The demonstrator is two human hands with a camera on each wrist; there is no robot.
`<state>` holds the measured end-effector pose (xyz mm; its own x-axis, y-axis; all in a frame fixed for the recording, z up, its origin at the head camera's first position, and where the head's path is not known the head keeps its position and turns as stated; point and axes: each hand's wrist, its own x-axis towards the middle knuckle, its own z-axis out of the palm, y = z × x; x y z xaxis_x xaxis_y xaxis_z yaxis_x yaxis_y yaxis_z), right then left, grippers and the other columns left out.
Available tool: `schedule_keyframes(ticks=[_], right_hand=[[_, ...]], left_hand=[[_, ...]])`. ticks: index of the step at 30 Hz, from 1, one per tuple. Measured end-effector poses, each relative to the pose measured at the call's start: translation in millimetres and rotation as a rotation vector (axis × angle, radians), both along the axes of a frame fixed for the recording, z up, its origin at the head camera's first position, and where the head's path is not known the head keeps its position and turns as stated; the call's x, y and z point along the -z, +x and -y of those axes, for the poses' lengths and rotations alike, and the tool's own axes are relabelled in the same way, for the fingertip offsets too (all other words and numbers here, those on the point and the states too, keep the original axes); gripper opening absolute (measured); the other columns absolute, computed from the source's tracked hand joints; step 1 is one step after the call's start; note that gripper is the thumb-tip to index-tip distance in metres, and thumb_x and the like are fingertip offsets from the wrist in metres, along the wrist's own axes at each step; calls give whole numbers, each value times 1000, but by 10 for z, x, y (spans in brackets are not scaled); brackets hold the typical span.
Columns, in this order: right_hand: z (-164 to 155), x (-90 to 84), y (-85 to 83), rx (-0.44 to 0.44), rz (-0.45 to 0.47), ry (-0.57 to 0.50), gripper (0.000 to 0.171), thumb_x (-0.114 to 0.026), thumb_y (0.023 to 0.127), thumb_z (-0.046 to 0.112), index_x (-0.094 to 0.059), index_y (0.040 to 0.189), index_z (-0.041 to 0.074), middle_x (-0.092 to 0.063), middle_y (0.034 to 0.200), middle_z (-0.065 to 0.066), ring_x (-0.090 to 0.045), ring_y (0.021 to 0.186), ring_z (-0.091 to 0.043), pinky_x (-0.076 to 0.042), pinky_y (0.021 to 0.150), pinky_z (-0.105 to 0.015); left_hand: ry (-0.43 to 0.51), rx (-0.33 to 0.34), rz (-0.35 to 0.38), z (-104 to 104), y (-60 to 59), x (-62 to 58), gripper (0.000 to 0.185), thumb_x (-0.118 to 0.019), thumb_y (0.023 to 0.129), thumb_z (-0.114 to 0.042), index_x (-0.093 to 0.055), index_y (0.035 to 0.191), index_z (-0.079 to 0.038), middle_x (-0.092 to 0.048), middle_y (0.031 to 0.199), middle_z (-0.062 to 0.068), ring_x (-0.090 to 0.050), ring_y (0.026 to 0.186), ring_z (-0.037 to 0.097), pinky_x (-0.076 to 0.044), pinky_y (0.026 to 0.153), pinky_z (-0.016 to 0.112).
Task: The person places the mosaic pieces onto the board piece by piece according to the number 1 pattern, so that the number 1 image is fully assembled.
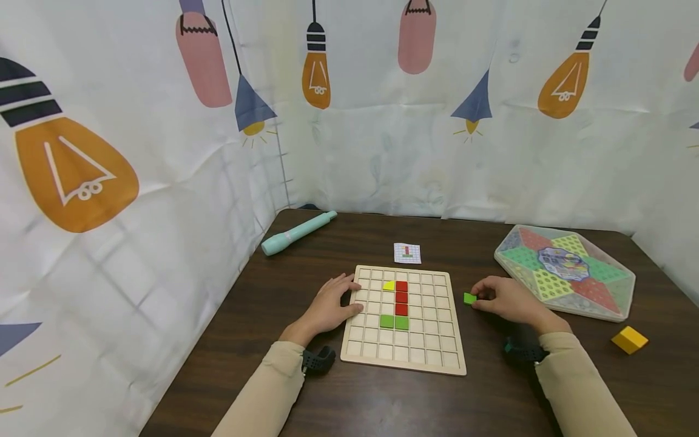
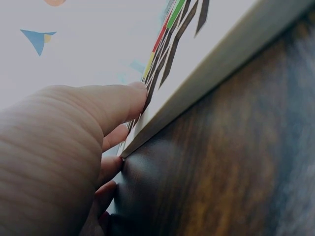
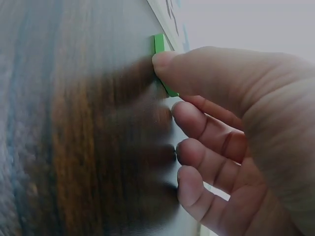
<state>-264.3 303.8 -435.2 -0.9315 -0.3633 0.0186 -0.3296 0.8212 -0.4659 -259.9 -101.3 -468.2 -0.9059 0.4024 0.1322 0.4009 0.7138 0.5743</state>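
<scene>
A wooden grid board [image 1: 431,352] lies on the dark table, holding a yellow piece [image 1: 389,285], three red squares [image 1: 401,297] in a column and two green squares [image 1: 394,322]. My left hand [image 1: 333,303] rests flat on the board's left edge [image 2: 197,83], thumb on top. My right hand [image 1: 505,300] pinches a small green square tile [image 1: 469,298] on the table just right of the board; in the right wrist view the thumb presses the green tile [image 3: 160,49].
A small pattern card [image 1: 407,252] lies behind the board. A teal pen-like tool [image 1: 297,233] sits at the back left. A hexagonal plastic box of coloured pieces [image 1: 565,270] stands at right, with a yellow block [image 1: 629,339] near it. Curtains enclose the table.
</scene>
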Motion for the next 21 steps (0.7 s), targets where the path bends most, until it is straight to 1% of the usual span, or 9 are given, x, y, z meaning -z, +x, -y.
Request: schedule_keyframes(ticks=[4, 8, 12, 16, 19, 21], right_hand=[[16, -3, -1, 5, 10, -3, 21, -69, 80, 27, -64, 96, 15, -60, 86, 4, -53, 71, -10, -45, 60, -29], [17, 22, -5, 15, 11, -11, 21, -68, 81, 26, -64, 97, 14, -61, 88, 3, -54, 72, -10, -45, 60, -28], [37, 33, 1, 35, 1, -38, 22, -68, 81, 28, -65, 97, 13, -62, 90, 2, -54, 75, -11, -46, 61, -28], [65, 45, -5, 43, 1, -73, 25, -66, 82, 35, -65, 97, 16, -62, 91, 3, -55, 77, -12, -46, 63, -28], [89, 65, -17, 21, -2, -115, 27, -65, 81, 41, -65, 97, 19, -62, 92, 4, -55, 79, -12, -47, 64, -28], [129, 75, -21, 5, -5, -139, 26, -65, 81, 41, -65, 96, 19, -62, 91, 5, -55, 78, -12, -47, 63, -28]], left_hand=[[-32, 26, -18, 6, 3, -13, 53, -61, 85, -42, -50, 130, -16, -31, 145, 5, -19, 136, 22, -10, 111, 43], [-62, 56, -10, 10, 20, -33, 63, -62, 81, -47, -46, 134, -16, -24, 148, 5, -16, 137, 25, -8, 110, 47], [-64, 66, -7, 5, 31, -45, 63, -64, 81, -45, -46, 135, -17, -21, 149, 4, -14, 137, 26, -7, 110, 48], [-40, 58, -7, 4, 32, -41, 58, -65, 81, -42, -49, 132, -19, -27, 147, 1, -14, 137, 26, -7, 110, 48], [-24, 56, -1, 5, 38, -46, 56, -65, 81, -41, -50, 131, -21, -31, 145, -1, -14, 137, 26, -6, 110, 48], [-15, 57, -2, 9, 45, -56, 56, -65, 81, -41, -51, 131, -20, -32, 145, 0, -14, 137, 27, -6, 110, 48]])
